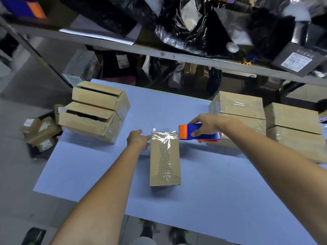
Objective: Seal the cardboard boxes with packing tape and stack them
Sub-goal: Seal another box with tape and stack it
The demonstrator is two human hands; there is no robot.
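Observation:
A narrow cardboard box (165, 160) lies lengthwise in the middle of the blue table (92, 170), with clear tape along its top seam and across its far end. My left hand (138, 140) rests against the box's far left corner, fingers fairly straight. My right hand (207, 125) grips a blue and orange tape dispenser (196, 132) held just right of the box's far end. Two unsealed boxes (95, 110) with slightly lifted flaps sit at the left. Taped boxes stand stacked at the right (238, 110).
A second stack of taped boxes (293, 128) stands at the far right. Small parcels (40, 131) lie on the floor left of the table. A metal shelf (177, 55) loaded with black bags hangs over the table's back edge.

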